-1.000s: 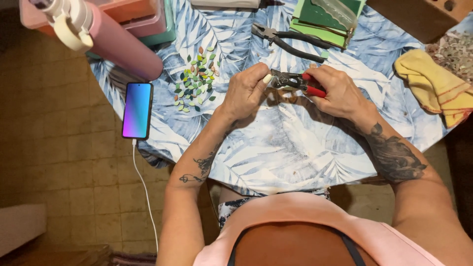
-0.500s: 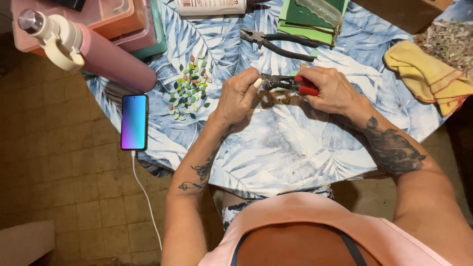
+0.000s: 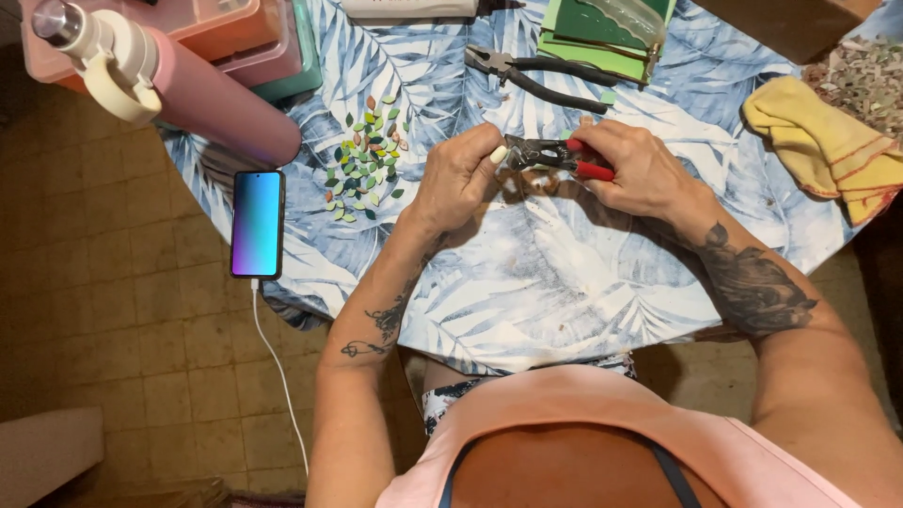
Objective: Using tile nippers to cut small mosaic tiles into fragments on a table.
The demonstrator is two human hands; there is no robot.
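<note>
Gripping the red-handled metal nippers (image 3: 555,155), the right hand (image 3: 640,169) is curled shut around the red grips, with the fingers wrapped over the top and the handle ends poking out just left of the knuckles. The tool lies nearly level over the round table with its blue-and-white leaf-print cloth (image 3: 564,292); its long axis runs left to right across the view, handles at the right inside the fist, dark metal head pointing left toward the left hand (image 3: 461,179). That hand sits just beside the head, its fingers bent inward and the thumb, with a pale nail, pressed up against the jaws. It seems to pinch something small there, but the piece itself is hidden behind the fingers, so I cannot tell what it holds. Both hands hover close together above the cloth, near the middle of the table.

Left of the left hand lies a scatter of small leaf-shaped tiles in green, white and brown (image 3: 362,155). Beyond the hands, a pair of black-handled pliers (image 3: 546,75) rests on the cloth. A smartphone with a glowing blue-violet screen (image 3: 257,223) lies at the table's left edge, a pink cylindrical bottle (image 3: 207,94) above it, and a crumpled yellow cloth (image 3: 828,150) to the far right.
</note>
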